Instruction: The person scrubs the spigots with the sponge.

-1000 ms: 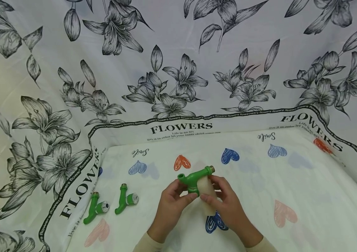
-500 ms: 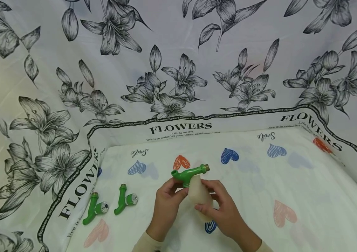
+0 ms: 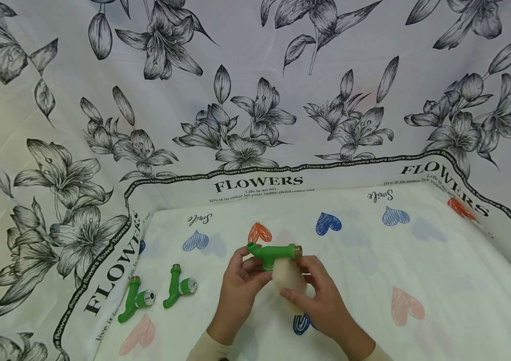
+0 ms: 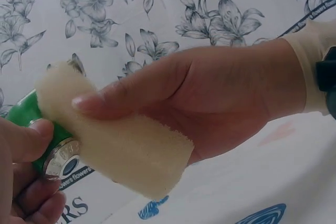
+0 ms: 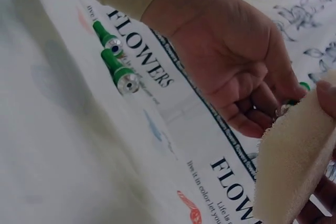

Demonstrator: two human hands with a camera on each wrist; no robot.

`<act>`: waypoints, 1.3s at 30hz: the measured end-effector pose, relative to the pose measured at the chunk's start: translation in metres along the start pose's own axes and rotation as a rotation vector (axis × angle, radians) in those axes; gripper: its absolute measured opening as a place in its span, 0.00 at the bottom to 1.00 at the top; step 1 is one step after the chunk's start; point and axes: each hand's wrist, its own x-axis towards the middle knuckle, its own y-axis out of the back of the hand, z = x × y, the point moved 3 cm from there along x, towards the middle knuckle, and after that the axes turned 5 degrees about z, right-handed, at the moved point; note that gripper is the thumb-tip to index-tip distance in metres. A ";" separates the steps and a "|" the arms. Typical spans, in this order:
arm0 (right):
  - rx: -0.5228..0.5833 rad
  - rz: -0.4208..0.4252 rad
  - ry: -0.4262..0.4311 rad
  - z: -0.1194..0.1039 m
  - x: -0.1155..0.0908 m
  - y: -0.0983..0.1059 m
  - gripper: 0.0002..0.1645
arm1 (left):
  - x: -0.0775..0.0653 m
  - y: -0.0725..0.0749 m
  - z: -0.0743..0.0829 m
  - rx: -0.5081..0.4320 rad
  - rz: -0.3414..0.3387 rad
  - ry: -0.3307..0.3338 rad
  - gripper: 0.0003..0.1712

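My left hand (image 3: 241, 281) grips a green tap (image 3: 273, 253) with a brass threaded end, near its spout. In the left wrist view the chrome knob (image 4: 62, 158) of the tap shows beneath my left thumb. A pale cream sponge (image 3: 288, 276) is pinched between the thumb and fingers of my right hand (image 3: 325, 298). The sponge lies against the tap's body, below the threaded end. From the right wrist view, the sponge (image 5: 296, 150) hides most of the tap. Both hands are above the cloth-covered table.
Two more green taps with chrome knobs, a left one (image 3: 133, 301) and a right one (image 3: 177, 286), lie on the cloth to the left. The white tablecloth (image 3: 359, 281) has printed hearts. A flower-print curtain (image 3: 255, 45) closes off the back and the left side.
The tap has shifted left, then dipped, levelling its threaded end. My right hand has slid the sponge left and down along it. The two lying taps have stayed put.
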 end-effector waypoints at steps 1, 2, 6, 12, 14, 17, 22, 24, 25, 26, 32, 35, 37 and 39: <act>-0.001 0.011 -0.014 0.002 0.001 0.001 0.34 | -0.001 0.000 0.001 -0.012 -0.025 -0.007 0.42; 0.000 0.021 -0.030 0.005 0.002 0.002 0.33 | -0.001 -0.001 0.001 -0.020 -0.053 -0.019 0.47; 0.013 0.035 -0.075 0.012 0.003 0.005 0.34 | -0.003 -0.002 0.004 0.044 -0.144 -0.104 0.50; 0.010 0.016 -0.057 0.012 0.002 0.005 0.33 | -0.003 -0.005 0.005 0.183 -0.171 -0.218 0.37; -0.003 0.020 -0.060 0.012 0.002 0.005 0.32 | -0.002 -0.006 0.005 0.195 -0.167 -0.231 0.35; -0.018 0.017 -0.054 0.010 -0.001 0.004 0.32 | -0.001 -0.006 0.006 0.208 -0.139 -0.222 0.35; -0.039 -0.003 0.004 0.004 -0.005 0.002 0.33 | 0.001 -0.003 0.003 0.209 -0.082 -0.167 0.37; -0.048 -0.002 0.026 0.002 -0.005 0.001 0.35 | 0.001 -0.003 0.003 0.187 -0.073 -0.149 0.38; -0.050 0.004 0.035 0.001 -0.006 0.001 0.35 | 0.002 -0.002 0.003 0.176 -0.069 -0.144 0.38; -0.055 0.014 0.045 0.000 -0.006 0.001 0.36 | 0.002 -0.002 0.003 0.168 -0.064 -0.135 0.38; -0.008 0.099 0.110 -0.009 -0.008 -0.001 0.42 | 0.003 -0.004 0.000 -0.049 0.029 0.034 0.37; 0.022 0.137 0.157 -0.015 -0.008 -0.005 0.45 | 0.002 -0.008 -0.004 -0.249 0.080 0.137 0.34; 0.019 0.160 0.188 -0.018 -0.009 -0.007 0.47 | 0.000 -0.012 -0.005 -0.350 0.090 0.177 0.32; 0.008 0.178 0.214 -0.020 -0.009 -0.009 0.48 | -0.002 -0.014 -0.006 -0.427 0.092 0.207 0.30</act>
